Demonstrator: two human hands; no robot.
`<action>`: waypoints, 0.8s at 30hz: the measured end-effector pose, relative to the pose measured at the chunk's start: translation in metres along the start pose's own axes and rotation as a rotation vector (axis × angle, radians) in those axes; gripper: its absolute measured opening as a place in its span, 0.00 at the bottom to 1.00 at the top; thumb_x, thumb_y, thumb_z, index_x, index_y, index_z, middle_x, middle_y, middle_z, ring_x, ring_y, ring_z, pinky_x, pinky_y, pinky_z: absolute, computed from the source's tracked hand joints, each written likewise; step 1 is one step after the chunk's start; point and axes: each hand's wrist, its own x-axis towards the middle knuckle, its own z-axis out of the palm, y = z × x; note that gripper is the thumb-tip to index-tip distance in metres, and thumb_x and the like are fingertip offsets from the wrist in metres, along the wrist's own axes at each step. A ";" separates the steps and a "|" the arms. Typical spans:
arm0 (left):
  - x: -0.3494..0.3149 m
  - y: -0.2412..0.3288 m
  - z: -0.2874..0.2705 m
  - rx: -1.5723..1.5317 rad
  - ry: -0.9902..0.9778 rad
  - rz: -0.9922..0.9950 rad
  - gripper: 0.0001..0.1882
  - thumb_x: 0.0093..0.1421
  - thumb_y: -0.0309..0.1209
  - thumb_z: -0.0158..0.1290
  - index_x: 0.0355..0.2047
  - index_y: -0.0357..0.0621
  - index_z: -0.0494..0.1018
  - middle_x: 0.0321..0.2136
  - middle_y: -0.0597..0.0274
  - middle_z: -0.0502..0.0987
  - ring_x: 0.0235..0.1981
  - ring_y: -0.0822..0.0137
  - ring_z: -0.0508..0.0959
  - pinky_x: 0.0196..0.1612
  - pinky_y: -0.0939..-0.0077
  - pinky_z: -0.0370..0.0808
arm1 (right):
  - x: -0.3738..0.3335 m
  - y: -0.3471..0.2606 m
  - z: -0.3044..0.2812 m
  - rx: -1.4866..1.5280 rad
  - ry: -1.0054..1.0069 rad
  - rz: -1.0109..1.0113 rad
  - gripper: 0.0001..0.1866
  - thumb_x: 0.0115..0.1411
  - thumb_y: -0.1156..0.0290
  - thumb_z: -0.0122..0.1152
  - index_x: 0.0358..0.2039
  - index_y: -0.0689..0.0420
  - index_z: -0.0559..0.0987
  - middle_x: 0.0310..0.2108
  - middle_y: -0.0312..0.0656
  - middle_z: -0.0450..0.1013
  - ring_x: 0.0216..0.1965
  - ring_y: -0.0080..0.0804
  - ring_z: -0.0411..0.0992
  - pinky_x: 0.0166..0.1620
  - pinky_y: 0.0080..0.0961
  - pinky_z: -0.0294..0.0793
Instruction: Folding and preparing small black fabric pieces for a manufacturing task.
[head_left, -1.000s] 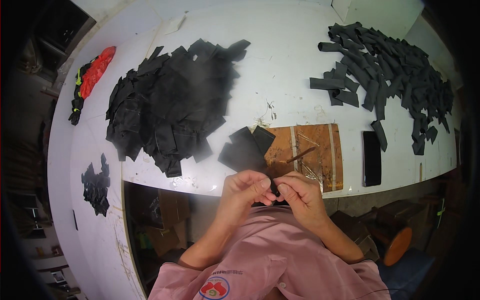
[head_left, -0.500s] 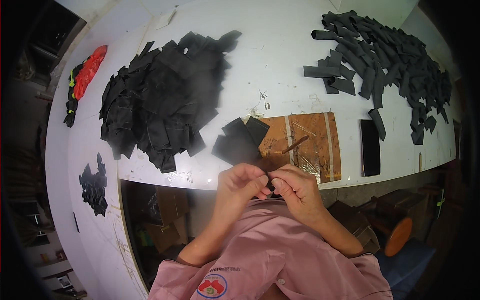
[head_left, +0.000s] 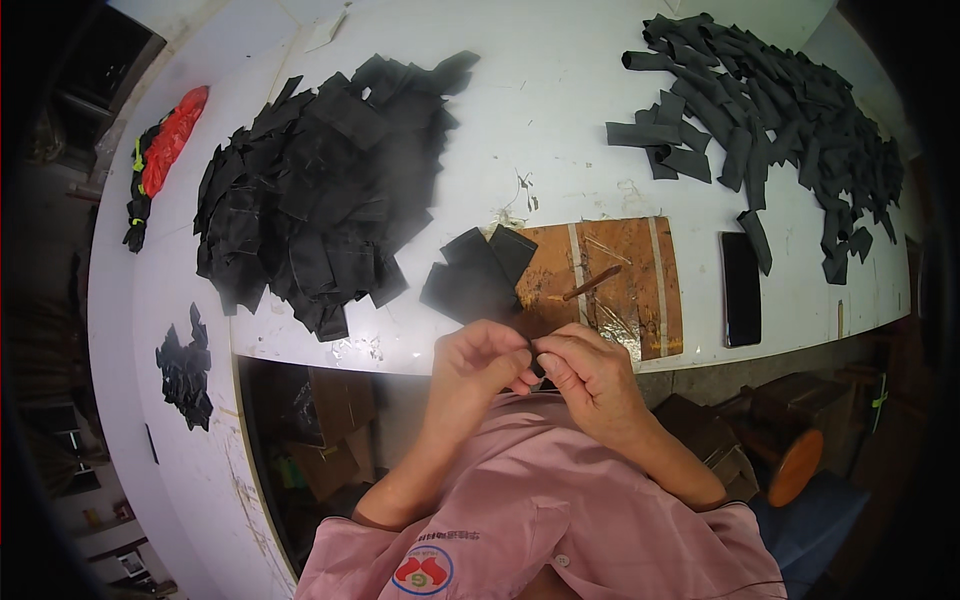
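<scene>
Black fabric piece [head_left: 537, 367]: between my two hands, by the near edge of the white surface [head_left: 530, 120].
Handling: I judge it best to pinch evenly with both thumbs, fingertips close, so the cloth neither slips nor twists.
Look: small, dark, narrow where it shows; my fingers hide its full shape.
Left hand [head_left: 482, 362]: thumb and fingers closed on the piece.
Right hand [head_left: 588, 372]: pinching it from the other side.
Just beyond my hands: flat black pieces [head_left: 468, 277], overlapping a brown board [head_left: 560, 250].
Far right: curled dark fabric tubes [head_left: 735, 158].
</scene>
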 end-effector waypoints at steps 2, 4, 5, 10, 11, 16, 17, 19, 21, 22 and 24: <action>0.000 0.000 0.000 -0.004 -0.001 -0.005 0.03 0.49 0.18 0.49 0.26 0.31 0.69 0.20 0.56 0.73 0.19 0.68 0.76 0.22 0.81 0.75 | 0.000 0.001 0.000 -0.007 -0.003 -0.008 0.06 0.51 0.79 0.51 0.31 0.66 0.72 0.28 0.48 0.68 0.28 0.45 0.69 0.30 0.31 0.69; 0.000 0.000 0.001 -0.007 -0.001 -0.009 0.03 0.48 0.18 0.49 0.26 0.31 0.69 0.20 0.56 0.73 0.19 0.68 0.76 0.22 0.81 0.74 | -0.001 0.001 0.000 -0.014 -0.005 -0.016 0.07 0.51 0.79 0.51 0.32 0.66 0.71 0.28 0.48 0.68 0.28 0.45 0.69 0.30 0.31 0.69; 0.000 0.000 0.001 -0.005 -0.002 -0.009 0.03 0.48 0.18 0.49 0.26 0.31 0.69 0.20 0.56 0.73 0.19 0.69 0.76 0.22 0.82 0.74 | -0.001 0.001 0.000 -0.017 -0.008 -0.017 0.07 0.51 0.79 0.52 0.32 0.66 0.71 0.28 0.48 0.67 0.28 0.45 0.69 0.30 0.31 0.69; 0.000 0.000 0.001 0.034 0.007 -0.016 0.03 0.48 0.17 0.49 0.25 0.32 0.69 0.20 0.56 0.74 0.19 0.70 0.75 0.22 0.83 0.73 | -0.001 0.002 0.002 -0.032 -0.010 -0.027 0.07 0.51 0.79 0.52 0.32 0.65 0.71 0.28 0.48 0.67 0.28 0.45 0.69 0.30 0.32 0.69; 0.000 0.000 0.002 0.055 0.019 -0.021 0.03 0.47 0.17 0.49 0.25 0.32 0.69 0.20 0.57 0.74 0.19 0.71 0.75 0.22 0.83 0.73 | -0.001 0.003 0.002 -0.035 -0.007 -0.035 0.07 0.51 0.79 0.52 0.32 0.65 0.71 0.29 0.48 0.67 0.28 0.46 0.69 0.30 0.32 0.69; -0.003 0.000 0.003 0.084 0.037 0.009 0.04 0.47 0.18 0.50 0.25 0.33 0.69 0.21 0.58 0.73 0.20 0.71 0.75 0.24 0.83 0.73 | -0.001 0.003 0.001 -0.038 -0.017 -0.034 0.08 0.51 0.81 0.51 0.33 0.65 0.70 0.29 0.49 0.67 0.28 0.46 0.69 0.30 0.32 0.68; -0.004 0.000 0.004 0.065 0.031 0.010 0.04 0.47 0.18 0.50 0.26 0.33 0.68 0.21 0.58 0.73 0.20 0.71 0.75 0.24 0.83 0.73 | -0.001 0.003 0.001 -0.012 -0.024 -0.018 0.08 0.51 0.81 0.49 0.34 0.66 0.70 0.29 0.49 0.67 0.29 0.46 0.69 0.30 0.32 0.68; -0.004 0.001 0.005 0.046 0.026 0.011 0.04 0.47 0.19 0.50 0.26 0.33 0.68 0.22 0.59 0.73 0.20 0.71 0.75 0.25 0.83 0.73 | -0.001 0.003 0.000 0.015 -0.031 -0.002 0.09 0.50 0.82 0.48 0.34 0.66 0.70 0.30 0.49 0.67 0.29 0.45 0.69 0.31 0.31 0.68; -0.004 0.001 0.007 0.016 0.049 0.024 0.05 0.47 0.20 0.50 0.26 0.34 0.67 0.21 0.60 0.72 0.20 0.70 0.75 0.25 0.82 0.73 | -0.002 0.004 0.001 0.085 -0.033 0.031 0.11 0.49 0.84 0.46 0.36 0.66 0.70 0.30 0.50 0.67 0.29 0.45 0.69 0.31 0.30 0.68; -0.004 0.001 0.008 0.016 0.048 0.024 0.05 0.47 0.20 0.50 0.26 0.34 0.67 0.21 0.60 0.72 0.20 0.70 0.75 0.25 0.82 0.73 | -0.002 0.004 0.001 0.085 -0.033 0.032 0.11 0.49 0.84 0.46 0.36 0.66 0.70 0.30 0.50 0.67 0.29 0.45 0.69 0.31 0.30 0.68; -0.004 0.001 0.008 0.038 0.065 0.015 0.05 0.47 0.20 0.49 0.26 0.34 0.66 0.21 0.60 0.71 0.19 0.70 0.75 0.24 0.82 0.73 | -0.003 0.005 0.001 0.130 -0.051 0.063 0.13 0.48 0.85 0.45 0.36 0.66 0.70 0.30 0.50 0.67 0.30 0.45 0.70 0.31 0.29 0.68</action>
